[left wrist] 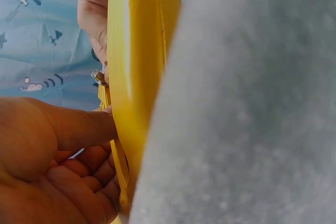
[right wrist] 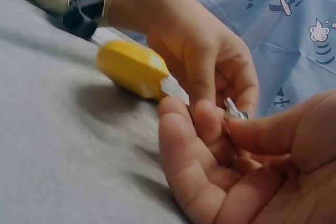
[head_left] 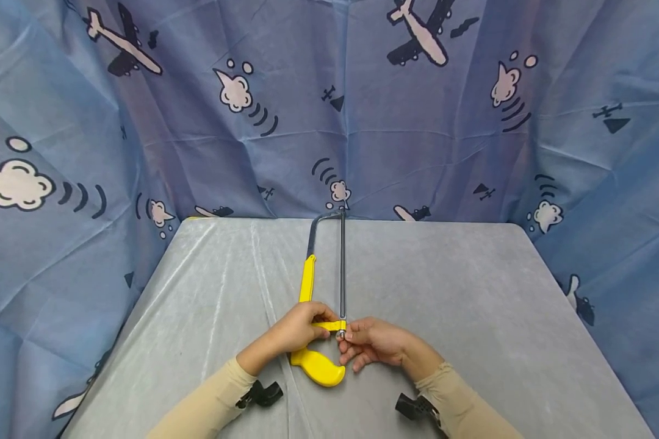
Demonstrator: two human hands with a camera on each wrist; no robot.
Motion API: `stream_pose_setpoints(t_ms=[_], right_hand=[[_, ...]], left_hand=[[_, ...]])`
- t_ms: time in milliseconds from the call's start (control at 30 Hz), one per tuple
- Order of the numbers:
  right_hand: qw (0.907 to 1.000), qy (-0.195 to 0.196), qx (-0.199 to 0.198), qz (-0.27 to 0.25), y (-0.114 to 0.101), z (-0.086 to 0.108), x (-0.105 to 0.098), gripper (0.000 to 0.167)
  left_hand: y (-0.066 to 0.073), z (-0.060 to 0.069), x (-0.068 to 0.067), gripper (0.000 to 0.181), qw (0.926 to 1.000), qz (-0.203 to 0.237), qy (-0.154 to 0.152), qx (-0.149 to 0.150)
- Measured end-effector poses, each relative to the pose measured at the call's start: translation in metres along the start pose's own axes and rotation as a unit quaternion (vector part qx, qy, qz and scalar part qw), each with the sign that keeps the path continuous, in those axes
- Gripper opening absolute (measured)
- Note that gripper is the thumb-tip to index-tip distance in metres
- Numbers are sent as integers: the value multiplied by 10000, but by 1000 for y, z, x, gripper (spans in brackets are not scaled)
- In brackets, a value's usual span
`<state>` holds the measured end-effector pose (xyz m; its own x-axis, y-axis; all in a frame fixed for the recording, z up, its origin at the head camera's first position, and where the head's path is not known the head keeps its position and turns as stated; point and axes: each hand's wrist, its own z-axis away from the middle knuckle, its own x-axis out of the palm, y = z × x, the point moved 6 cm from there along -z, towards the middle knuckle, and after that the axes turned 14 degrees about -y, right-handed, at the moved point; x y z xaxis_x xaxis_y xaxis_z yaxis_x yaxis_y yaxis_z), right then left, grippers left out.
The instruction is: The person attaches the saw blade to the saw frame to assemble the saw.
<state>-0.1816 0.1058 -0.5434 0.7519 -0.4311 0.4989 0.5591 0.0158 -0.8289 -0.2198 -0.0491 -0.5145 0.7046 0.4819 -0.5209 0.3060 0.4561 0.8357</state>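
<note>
A hacksaw with a yellow handle (head_left: 320,367) lies on the table, its dark frame (head_left: 312,235) and long straight blade (head_left: 343,262) reaching toward the back edge. My left hand (head_left: 293,330) grips the saw's yellow front bar, thumb and fingers on either side of it. At the near end of the blade sits a small metal wing nut (right wrist: 235,109). Thumb and index finger of my right hand (head_left: 381,342) pinch this nut, and the other fingers are half curled beside it. In the left wrist view the yellow handle (left wrist: 139,66) partly hides my right hand.
The saw's far end almost meets the back edge of the grey-covered table (head_left: 445,280). Behind and at both sides hangs a blue curtain (head_left: 285,164) with printed planes and clouds. A black wrist mount (head_left: 260,395) sits on each sleeve.
</note>
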Motion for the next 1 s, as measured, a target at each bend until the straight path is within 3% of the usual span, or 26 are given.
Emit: stream_pose_setpoints(t_ms=[167,233,300,433,567,733,1000], right_hand=[[9963,499,182,680,-8,4,-6,15],[9891,915,196,1134,-13,8,-8,14],[9753,1407,243,1686,-19,11,-8,15],[9311,2345,455,2756,-29,17,-2,19],[8879,3004,643,3425,-34,18,7,25],[8421,3614,720,3938,-33,16,11,31],[7475,4291,756,5014,-32,12,24,34]], left_hand=[[-1,-1,-3,22,9999,96,21,68],[-1,0,-3,23,9999,95,37,82],[-1,0,-2,24,9999,76,67,74],[-1,-1,0,25,9999,-4,153,5],[0,-3,2,25,9995,-157,257,-38],[0,-4,2,25,9990,-247,364,-2],[0,-3,6,25,9983,-365,460,13]])
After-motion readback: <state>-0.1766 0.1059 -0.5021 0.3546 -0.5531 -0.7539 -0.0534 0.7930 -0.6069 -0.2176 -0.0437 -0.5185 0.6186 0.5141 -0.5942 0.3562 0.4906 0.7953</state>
